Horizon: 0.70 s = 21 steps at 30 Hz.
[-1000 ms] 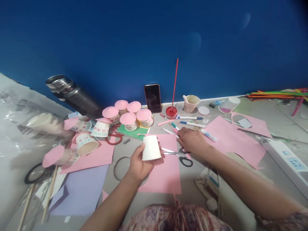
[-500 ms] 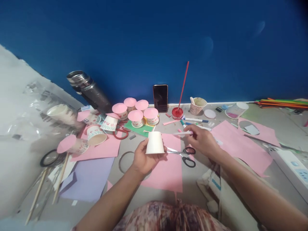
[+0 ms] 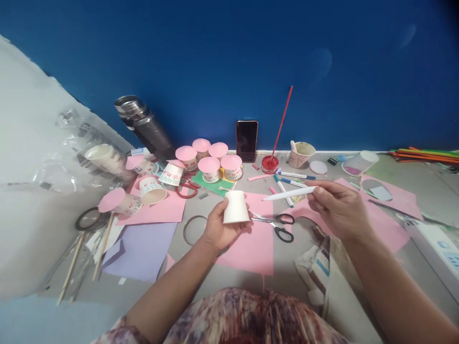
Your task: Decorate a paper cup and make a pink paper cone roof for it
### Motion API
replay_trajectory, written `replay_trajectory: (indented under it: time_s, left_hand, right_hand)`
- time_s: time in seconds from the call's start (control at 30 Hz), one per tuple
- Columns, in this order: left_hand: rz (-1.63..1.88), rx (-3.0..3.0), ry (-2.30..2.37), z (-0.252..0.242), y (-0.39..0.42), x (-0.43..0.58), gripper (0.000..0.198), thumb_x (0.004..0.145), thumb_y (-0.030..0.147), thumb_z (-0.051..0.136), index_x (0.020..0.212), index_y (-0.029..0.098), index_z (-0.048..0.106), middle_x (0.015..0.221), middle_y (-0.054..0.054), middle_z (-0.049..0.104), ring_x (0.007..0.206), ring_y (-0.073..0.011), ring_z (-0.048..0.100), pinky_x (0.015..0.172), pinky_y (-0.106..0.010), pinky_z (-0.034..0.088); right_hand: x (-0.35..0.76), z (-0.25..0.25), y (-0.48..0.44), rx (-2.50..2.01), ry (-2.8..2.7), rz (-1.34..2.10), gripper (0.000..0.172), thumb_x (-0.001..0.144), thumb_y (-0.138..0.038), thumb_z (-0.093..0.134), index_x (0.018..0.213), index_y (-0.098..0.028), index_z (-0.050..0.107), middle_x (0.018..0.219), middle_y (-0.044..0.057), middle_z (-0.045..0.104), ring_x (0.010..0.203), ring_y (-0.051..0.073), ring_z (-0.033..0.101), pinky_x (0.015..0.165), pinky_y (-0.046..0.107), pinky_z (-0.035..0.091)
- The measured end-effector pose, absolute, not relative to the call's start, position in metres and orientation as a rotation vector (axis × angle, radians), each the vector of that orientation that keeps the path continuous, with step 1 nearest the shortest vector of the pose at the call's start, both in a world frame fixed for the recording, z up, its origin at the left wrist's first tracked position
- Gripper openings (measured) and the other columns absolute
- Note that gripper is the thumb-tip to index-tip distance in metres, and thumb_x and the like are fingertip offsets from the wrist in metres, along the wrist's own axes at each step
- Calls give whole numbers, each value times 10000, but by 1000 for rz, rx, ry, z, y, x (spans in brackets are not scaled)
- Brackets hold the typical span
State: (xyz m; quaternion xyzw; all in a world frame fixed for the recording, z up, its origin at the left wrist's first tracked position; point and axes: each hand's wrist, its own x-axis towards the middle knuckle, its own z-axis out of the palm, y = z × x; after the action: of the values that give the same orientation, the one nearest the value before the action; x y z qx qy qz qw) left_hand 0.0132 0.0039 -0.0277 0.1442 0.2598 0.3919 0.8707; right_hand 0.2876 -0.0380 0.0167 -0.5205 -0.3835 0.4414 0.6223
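Observation:
A plain white paper cup [image 3: 235, 208], upside down, is held in my left hand [image 3: 220, 225] above pink paper [image 3: 247, 251]. My right hand [image 3: 339, 208] pinches a white marker [image 3: 290, 193] at one end; its pinkish tip points left toward the cup. Black-handled scissors [image 3: 281, 228] lie just right of the cup, their blades partly hidden behind my left fingers. Several markers [image 3: 283, 190] with blue, green and pink ends are scattered on the table beyond the held one. Behind the cup stand decorated paper cups [image 3: 211, 176] topped with pink paper discs.
A phone [image 3: 246, 141] leans on the blue wall beside a red pot [image 3: 269, 165] with a red stick in it. At left are a steel flask [image 3: 148, 126], a tape roll [image 3: 87, 219] and purple paper [image 3: 143, 251]. A white power strip [image 3: 435, 243] lies at right.
My right hand has moved right and turned, bringing the whole marker into view. My left hand still holds the cup. The camera view has shifted slightly.

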Motion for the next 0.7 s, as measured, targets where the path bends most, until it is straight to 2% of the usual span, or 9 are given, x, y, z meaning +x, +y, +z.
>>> replay_trajectory:
  time_s: [0.1,0.17,0.23,0.37,0.5,0.57,0.7]
  left_hand:
    - [856,276,563,-26,5,14,440,900,397,626,1219,95,655,985,-130,732,827,-268,710,684,-393,576]
    - [837,258,557,-26,5,15,451,893,401,629,1218,89,656,987,-133,732,827,-273,712,672,-389,572]
    - [802,240,536,-27,4,17,469,895,412,618,1230,85,652,988,-141,733,816,-277,711,653,-390,568]
    - [761,196,521,-29,2,17,465,942,417,555,1254,83,640,1009,-150,738,841,-294,723,662,-410,579]
    - [730,212,494,-30,1,16,488,978,450,508,1263,73,632,1068,-174,743,894,-338,739,687,-463,598]
    - [738,221,473,-31,1,15,502,984,474,509,1283,89,628,1050,-168,749,870,-333,742,680,-465,600]
    - [725,168,465,-32,0,15,475,987,462,520,1264,95,640,990,-157,754,849,-304,740,694,-442,601]
  right_hand:
    - [291,25,-38,-1237,-933,888,306,818,-498,845,856,-203,770,520,-55,511,494,94,463,454,226,378]
    - [286,31,-37,-1257,-933,872,339,885,-536,770,840,-202,735,554,-30,584,484,99,502,434,217,390]
    - [277,35,-33,-1239,-880,920,344,887,-544,761,852,-207,701,654,4,686,493,112,559,421,218,429]
    - [261,29,-22,-1123,-659,1044,354,789,-504,861,888,-218,678,780,0,735,547,96,604,499,209,527]
    - [261,20,-18,-972,-519,1221,446,617,-385,985,951,-248,724,719,-68,618,604,70,580,565,180,542]
    - [264,19,-20,-917,-466,1252,473,548,-346,1017,921,-254,741,724,-73,591,618,67,564,568,172,543]
    - [264,20,-26,-833,-424,1311,454,540,-332,1030,852,-242,713,779,-61,602,624,58,539,552,150,528]
